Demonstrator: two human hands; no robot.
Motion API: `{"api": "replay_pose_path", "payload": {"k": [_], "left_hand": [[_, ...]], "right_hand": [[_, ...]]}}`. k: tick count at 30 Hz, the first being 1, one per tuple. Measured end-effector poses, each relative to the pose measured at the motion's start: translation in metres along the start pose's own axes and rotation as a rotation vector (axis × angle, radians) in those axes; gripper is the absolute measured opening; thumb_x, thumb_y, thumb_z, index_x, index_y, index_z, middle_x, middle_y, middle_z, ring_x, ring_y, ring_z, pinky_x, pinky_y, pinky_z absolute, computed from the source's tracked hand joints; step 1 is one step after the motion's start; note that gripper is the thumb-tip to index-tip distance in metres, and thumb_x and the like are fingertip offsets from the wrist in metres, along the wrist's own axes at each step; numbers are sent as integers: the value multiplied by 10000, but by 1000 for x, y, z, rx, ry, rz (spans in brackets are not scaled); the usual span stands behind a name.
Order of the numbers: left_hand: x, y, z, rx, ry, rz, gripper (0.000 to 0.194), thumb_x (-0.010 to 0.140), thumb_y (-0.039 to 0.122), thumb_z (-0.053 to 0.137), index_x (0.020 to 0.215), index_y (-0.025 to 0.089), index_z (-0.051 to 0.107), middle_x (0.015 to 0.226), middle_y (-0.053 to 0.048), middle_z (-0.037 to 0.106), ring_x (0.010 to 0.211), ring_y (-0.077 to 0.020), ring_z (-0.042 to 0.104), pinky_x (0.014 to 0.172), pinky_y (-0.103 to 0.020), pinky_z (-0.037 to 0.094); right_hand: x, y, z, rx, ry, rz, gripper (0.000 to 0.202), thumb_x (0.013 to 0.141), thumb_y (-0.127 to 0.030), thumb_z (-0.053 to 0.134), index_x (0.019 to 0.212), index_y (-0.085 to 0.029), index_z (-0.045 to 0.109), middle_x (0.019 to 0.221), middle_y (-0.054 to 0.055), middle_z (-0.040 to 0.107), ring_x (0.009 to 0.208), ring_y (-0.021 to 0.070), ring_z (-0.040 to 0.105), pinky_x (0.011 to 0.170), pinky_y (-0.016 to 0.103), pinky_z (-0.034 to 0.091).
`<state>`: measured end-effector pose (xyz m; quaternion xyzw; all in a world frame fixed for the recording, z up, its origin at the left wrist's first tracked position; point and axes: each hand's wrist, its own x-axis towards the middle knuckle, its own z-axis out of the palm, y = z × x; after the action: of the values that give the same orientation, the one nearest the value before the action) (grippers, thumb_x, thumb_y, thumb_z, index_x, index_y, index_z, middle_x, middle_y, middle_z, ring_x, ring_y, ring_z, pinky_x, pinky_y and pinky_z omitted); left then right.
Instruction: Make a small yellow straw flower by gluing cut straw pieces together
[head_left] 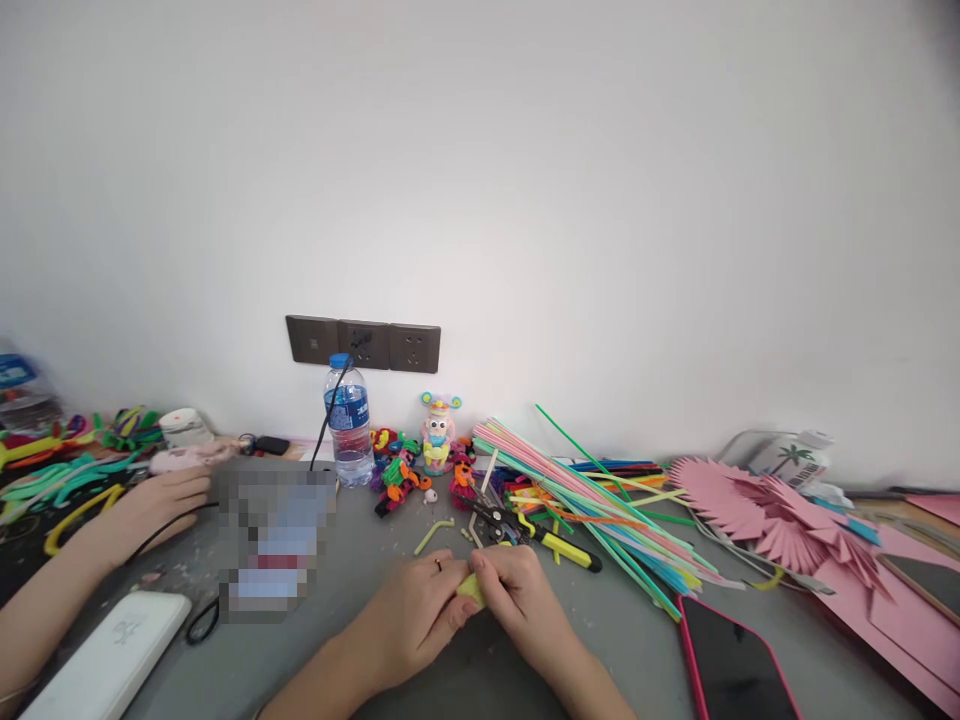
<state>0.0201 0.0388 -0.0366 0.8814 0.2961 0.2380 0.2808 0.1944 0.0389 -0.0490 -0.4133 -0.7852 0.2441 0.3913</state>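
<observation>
My left hand (pixel 420 615) and my right hand (pixel 521 605) meet low in the middle of the view. Between their pinched fingers is a small pale yellow piece (pixel 471 590), partly covered by the thumbs. Its full shape is hidden. Just beyond my left hand lies a short bent yellow-green strip (pixel 433 537). Pliers with dark jaws (pixel 495 518) and a yellow-and-black handled tool (pixel 570 550) rest beyond my right hand.
A water bottle (pixel 350 425), a small figurine (pixel 436 440) and colourful bundled strips (pixel 592 500) stand or lie behind. Pink folded paper (pixel 780 515) and a phone (pixel 739 660) are right. Another person's hand (pixel 161 510) rests left, near a white power bank (pixel 112 655).
</observation>
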Motion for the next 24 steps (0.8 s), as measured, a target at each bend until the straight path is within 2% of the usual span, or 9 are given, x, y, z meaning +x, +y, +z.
{"api": "replay_pose_path", "payload": {"k": [4, 7, 9, 13, 17, 24], "left_hand": [[0, 0, 0, 18, 39, -13, 367, 994, 427, 257, 946, 200, 542, 864, -53, 621, 807, -204, 552, 710, -293, 396], [0, 0, 0, 38, 48, -37, 338, 920, 525, 439, 1002, 210, 529, 886, -39, 622, 787, -209, 556, 677, -287, 398], [0, -1, 0, 81, 35, -71, 361, 867, 521, 550, 1047, 209, 520, 890, -31, 624, 787, -214, 563, 663, -284, 397], [3, -2, 1, 236, 10, -101, 209, 921, 389, 515, 989, 192, 531, 892, -49, 634, 829, -230, 581, 671, -293, 401], [6, -3, 1, 363, -8, -88, 178, 929, 354, 507, 914, 178, 534, 844, -57, 644, 802, -236, 590, 650, -297, 406], [5, -1, 3, 457, 11, -31, 188, 943, 335, 479, 901, 162, 542, 797, -65, 651, 745, -232, 599, 606, -299, 404]], "right_hand": [[2, -1, -1, -4, 25, 37, 540, 989, -405, 289, 519, -180, 430, 505, -30, 378, 469, 105, 349, 504, 246, 253], [3, -4, -2, 39, 19, 87, 601, 993, -443, 253, 539, -169, 535, 504, -1, 479, 467, 119, 413, 505, 245, 291], [3, -5, -1, 39, 34, 115, 625, 991, -461, 252, 536, -168, 564, 492, 11, 505, 458, 125, 427, 498, 247, 300], [3, 0, 3, -58, 61, 165, 591, 975, -469, 296, 486, -183, 463, 448, -18, 394, 429, 112, 349, 477, 256, 247], [2, 4, 6, -113, 42, 211, 517, 963, -445, 310, 508, -201, 301, 461, -41, 282, 432, 104, 301, 486, 274, 194], [4, 2, 4, -76, -2, 220, 471, 949, -407, 342, 535, -202, 249, 499, -49, 228, 455, 98, 244, 483, 273, 169]]}}
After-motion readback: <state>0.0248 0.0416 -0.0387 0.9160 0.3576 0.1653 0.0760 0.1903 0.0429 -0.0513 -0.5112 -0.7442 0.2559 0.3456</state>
